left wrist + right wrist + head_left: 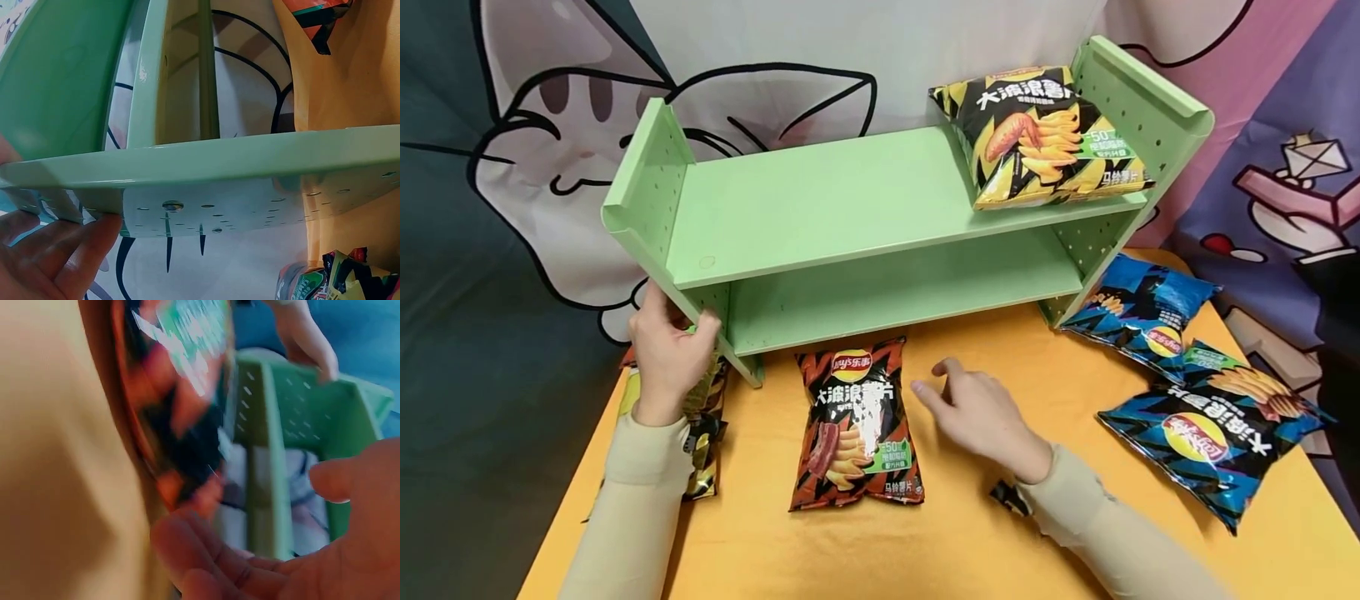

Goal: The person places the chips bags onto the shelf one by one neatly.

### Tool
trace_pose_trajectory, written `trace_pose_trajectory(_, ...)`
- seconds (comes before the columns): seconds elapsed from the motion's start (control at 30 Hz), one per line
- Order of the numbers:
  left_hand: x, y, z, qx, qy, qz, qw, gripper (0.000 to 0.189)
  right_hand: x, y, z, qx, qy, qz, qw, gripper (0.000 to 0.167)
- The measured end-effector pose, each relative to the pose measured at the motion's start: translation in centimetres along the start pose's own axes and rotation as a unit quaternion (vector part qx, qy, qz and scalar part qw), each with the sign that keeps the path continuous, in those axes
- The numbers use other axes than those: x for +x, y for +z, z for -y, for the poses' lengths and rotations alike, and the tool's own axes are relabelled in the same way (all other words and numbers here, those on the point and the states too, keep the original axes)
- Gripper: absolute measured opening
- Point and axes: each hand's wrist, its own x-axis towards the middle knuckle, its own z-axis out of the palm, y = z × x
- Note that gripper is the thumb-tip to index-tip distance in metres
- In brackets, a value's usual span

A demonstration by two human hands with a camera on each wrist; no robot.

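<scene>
My left hand (pixel 670 354) grips the left side panel of a light green two-tier shelf (pixel 820 200). In the left wrist view, the fingers (pixel 87 253) lie on the panel's perforated outer face and the thumb is at its other side. A red and black bag of potato chips (pixel 857 425) lies on the table in front of the shelf. Just right of that bag is my right hand (pixel 981 417), holding nothing, its fingers relaxed. In the right wrist view, the fingertips of the right hand (pixel 281 550) are near the blurred chip bag (pixel 187 406); contact is unclear.
A yellow and black chip bag (pixel 1037 137) leans at the right end of the upper tier. Two blue and black chip bags (pixel 1150 312) lie right of the shelf. More bags (pixel 703 450) lie beneath my left forearm. A small dark wrapper (pixel 1009 497) sits by my right wrist.
</scene>
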Motion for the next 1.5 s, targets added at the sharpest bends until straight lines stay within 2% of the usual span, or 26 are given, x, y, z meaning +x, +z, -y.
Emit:
trace_pose_trajectory(0.1,0.0,0.0,0.0,0.0,-0.003,-0.001,1.0,0.05,0.1,2.4,0.6,0.009,0.045,0.034,0.9984,0.077)
trace_pose_trajectory(0.23,-0.1,0.0,0.0,-0.002,-0.008,-0.004,1.0,0.049,0.3,4.7,1.4,0.011,0.077,0.06,0.9952,0.098)
trace_pose_trajectory(0.37,-0.1,0.0,0.0,-0.002,-0.009,-0.003,1.0,0.049,0.3,6.1,2.0,0.002,0.088,0.068,0.9938,0.116)
trace_pose_trajectory(0.53,-0.1,0.1,0.1,-0.002,-0.01,-0.003,0.9999,0.05,0.3,7.1,2.2,0.01,0.089,0.061,0.9941,0.121)
trace_pose_trajectory(0.63,0.0,0.1,0.1,-0.003,-0.008,-0.003,1.0,0.049,0.4,7.3,2.0,0.022,0.085,0.058,0.9944,0.116)
trace_pose_trajectory(0.83,0.0,0.1,0.0,0.002,-0.005,0.0,1.0,0.049,0.6,7.5,1.3,0.092,0.066,0.072,0.991,0.067)
trace_pose_trajectory(0.97,-0.1,0.0,0.0,0.005,-0.006,0.0,1.0,0.049,0.7,7.1,1.0,0.146,0.055,0.09,0.9837,0.054)
trace_pose_trajectory(1.2,-0.1,0.0,0.0,0.004,-0.008,0.001,1.0,0.048,0.8,6.5,0.8,0.227,0.068,0.104,0.966,0.048)
trace_pose_trajectory(1.4,0.0,0.0,0.0,0.008,0.0,-0.001,1.0,0.05,0.6,5.8,0.3,0.297,0.08,0.109,0.9454,0.061)
trace_pose_trajectory(1.5,0.0,0.0,0.0,0.008,0.002,-0.001,1.0,0.049,0.4,5.2,-0.3,0.309,0.069,0.118,0.9412,0.062)
